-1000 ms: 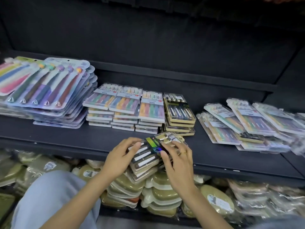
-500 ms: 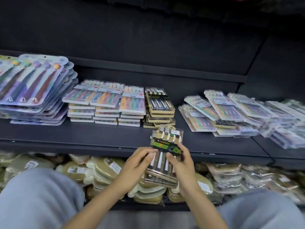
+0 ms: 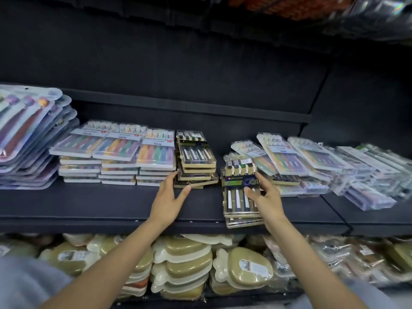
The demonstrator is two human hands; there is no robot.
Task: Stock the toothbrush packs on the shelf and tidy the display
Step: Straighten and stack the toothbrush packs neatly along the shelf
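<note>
R grip (image 3: pixel 263 197) clasps dark pack bundle (image 3: pixel 239 197), fingers underneath hidden; L grip (image 3: pixel 169 197) spread, touching dark stack (image 3: pixel 196 161).

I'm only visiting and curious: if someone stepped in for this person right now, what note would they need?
Left hand: open, fingers touching the front of the dark-pack stack.
Right hand: grip on a bundle of dark toothbrush packs resting at the shelf's front edge.
Done: bundle brought up to the shelf.
Left: square up the stack, add the bundle, tidy the jumbled packs at right.
</note>
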